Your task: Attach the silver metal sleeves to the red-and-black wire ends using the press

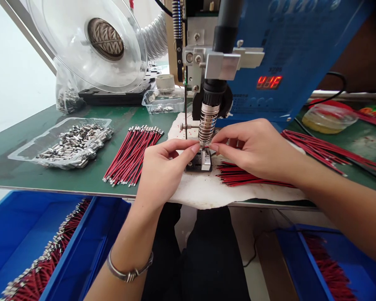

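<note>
My left hand (163,171) is closed in a pinch at the left of the soldering machine's tip. Whatever sits between its thumb and forefinger is too small and covered to make out. From the other side my right hand (257,144) pinches at the same spot, and a short bit of red wire shows at its fingertips. Right above both sets of fingertips is the spring-wrapped soldering head (209,119). Below them stands a small metal fixture (206,161). Under my right hand lies a bundle of red and black wires (238,177).
Left on the green table (125,117) are a clear tray of small metal cylinders (77,144) and wires with metal ends (133,156). A blue machine (253,100) with a red display rises behind. Blue bins with wires (90,246) flank my legs. More wires (326,150) lie right.
</note>
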The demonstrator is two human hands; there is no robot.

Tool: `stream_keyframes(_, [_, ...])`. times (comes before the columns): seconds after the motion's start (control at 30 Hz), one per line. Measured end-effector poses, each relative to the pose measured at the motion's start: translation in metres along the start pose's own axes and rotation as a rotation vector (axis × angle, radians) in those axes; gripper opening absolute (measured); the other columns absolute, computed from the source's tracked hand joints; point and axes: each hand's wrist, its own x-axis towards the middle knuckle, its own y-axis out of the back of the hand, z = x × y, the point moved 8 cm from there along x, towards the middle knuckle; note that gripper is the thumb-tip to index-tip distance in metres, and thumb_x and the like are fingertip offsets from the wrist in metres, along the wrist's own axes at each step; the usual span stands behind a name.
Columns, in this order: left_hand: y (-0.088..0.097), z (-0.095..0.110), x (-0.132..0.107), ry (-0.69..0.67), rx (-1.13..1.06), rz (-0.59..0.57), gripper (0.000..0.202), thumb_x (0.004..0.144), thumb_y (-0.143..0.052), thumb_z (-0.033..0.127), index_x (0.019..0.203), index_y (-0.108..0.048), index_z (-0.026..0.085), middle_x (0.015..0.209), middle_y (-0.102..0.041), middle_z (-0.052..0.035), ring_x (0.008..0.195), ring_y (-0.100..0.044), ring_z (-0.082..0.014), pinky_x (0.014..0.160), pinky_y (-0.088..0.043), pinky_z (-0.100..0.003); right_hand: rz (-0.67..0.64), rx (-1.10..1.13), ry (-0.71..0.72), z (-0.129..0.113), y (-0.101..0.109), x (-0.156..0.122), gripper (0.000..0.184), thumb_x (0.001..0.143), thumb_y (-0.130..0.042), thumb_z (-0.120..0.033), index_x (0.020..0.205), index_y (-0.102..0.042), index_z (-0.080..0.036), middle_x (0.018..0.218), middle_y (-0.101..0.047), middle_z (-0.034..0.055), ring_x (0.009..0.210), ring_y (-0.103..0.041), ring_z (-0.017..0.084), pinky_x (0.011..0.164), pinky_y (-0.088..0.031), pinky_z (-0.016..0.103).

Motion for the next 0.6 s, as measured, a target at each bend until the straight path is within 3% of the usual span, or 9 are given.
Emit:
stream_keyframes(0.23, [-0.0002,0.0005,0.0001,0.007,0.010,-0.010,0.022,0.081,-0.082,0.041,0.093,-0.084,0.023,0.093,-0.080,-0.0056,0.072,-0.066,-0.0169,0.065,-0.050,-0.028,0.017,-0.026,0.033,0.0001,0.0000,-0.0002,0.016,0.093,-0.063,-0.025,0.086,-0.077,-0.019,0.070,-0.072,0.0007,0.059,-0.060,0.014,0.062,-0.041,0.030])
stream_keyframes(0.4, [-0.0020,0.0036,0.0008,-0.008,0.012,-0.034,0.020,0.080,-0.083,0.040,0.089,-0.084,0.022,0.090,-0.079,-0.0052,0.077,-0.067,-0.0175,0.070,-0.051,-0.027,0.048,-0.046,0.144,-0.0022,0.0044,-0.0027,0.013,0.093,-0.064,-0.030,0.098,-0.072,-0.021,0.073,-0.072,-0.0008,0.060,-0.061,0.014,0.062,-0.043,0.029])
stream_keyframes(0.6, [-0.0033,0.0031,0.0000,-0.003,0.013,-0.037,0.024,0.079,-0.083,0.042,0.088,-0.082,0.020,0.090,-0.079,-0.0062,0.080,-0.068,-0.0186,0.071,-0.052,-0.027,-0.014,-0.095,0.179,-0.0009,0.0023,-0.0023,0.013,0.094,-0.060,-0.027,0.090,-0.072,-0.024,0.079,-0.074,0.0008,0.065,-0.063,0.016,0.065,-0.045,0.031])
